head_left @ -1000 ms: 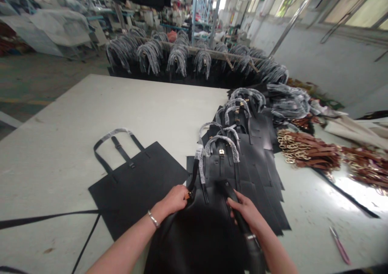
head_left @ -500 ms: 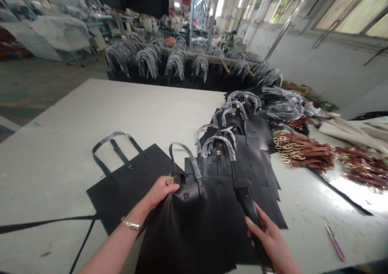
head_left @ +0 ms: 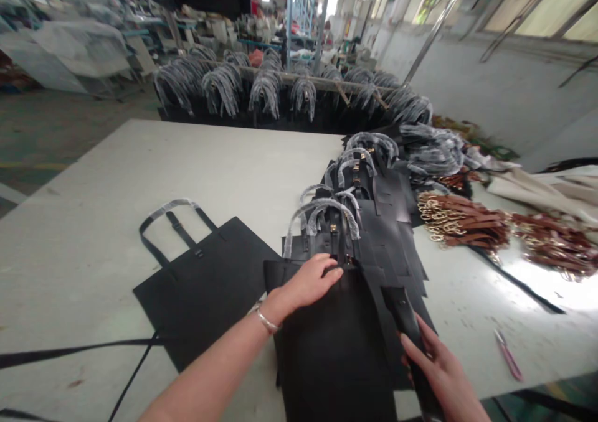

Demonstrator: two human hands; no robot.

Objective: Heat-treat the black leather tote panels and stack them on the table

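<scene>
My left hand [head_left: 320, 279] is closed at the top edge of a black leather bag panel [head_left: 336, 347], close to a small metal clasp [head_left: 348, 259]. A plastic-wrapped handle [head_left: 322, 207] arches up beyond that hand. In my right hand [head_left: 432, 360] is a folded black leather strip [head_left: 405, 313] with a small dot near its squared end; fingers and thumb wrap round it. Beneath and beyond the panel lies an overlapping row of black bag panels [head_left: 390, 241] with wrapped handles. To the left, another black bag panel [head_left: 210, 291] lies flat with its handle outward.
Brown straps with gold hooks [head_left: 465, 223] lie in piles at the right, near a pink-handled pointed tool [head_left: 509, 356]. Beyond the white table [head_left: 224, 160], black pieces with wrapped handles hang on a rail [head_left: 322, 81]. A black strap [head_left: 70, 351] crosses the left side.
My left hand has moved right with the panel's top edge, and the panel now lies straighter over the row. My right hand has shifted slightly right, still holding the strip.
</scene>
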